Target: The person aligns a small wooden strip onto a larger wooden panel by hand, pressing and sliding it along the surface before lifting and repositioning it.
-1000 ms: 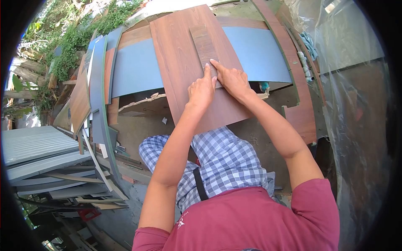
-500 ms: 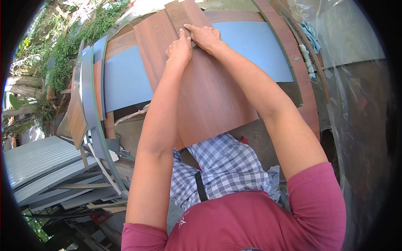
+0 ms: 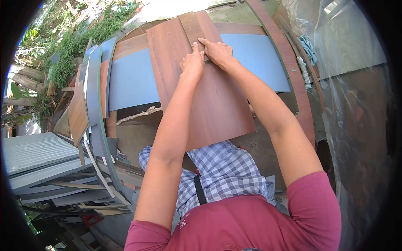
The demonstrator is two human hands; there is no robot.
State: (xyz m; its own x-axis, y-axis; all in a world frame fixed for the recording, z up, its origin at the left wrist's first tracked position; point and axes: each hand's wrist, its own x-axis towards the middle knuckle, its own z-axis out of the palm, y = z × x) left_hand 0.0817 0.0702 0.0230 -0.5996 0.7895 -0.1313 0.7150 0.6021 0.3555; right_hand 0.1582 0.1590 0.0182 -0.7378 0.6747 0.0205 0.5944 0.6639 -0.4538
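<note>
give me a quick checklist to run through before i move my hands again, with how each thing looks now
1. Left hand on the narrow strip, index finger extended: ok.
2. Right hand on the strip too, beside the left: ok.
3. Strip lying lengthwise on the wide brown board: ok; whether exactly parallel to its edges, cannot tell.
4. Board laid across the blue panel: ok.
5. Near end of the board supported: cannot tell; it juts past the blue panel toward the checked trousers.
6. Board edge off the legs: cannot tell; they overlap in this view.
</note>
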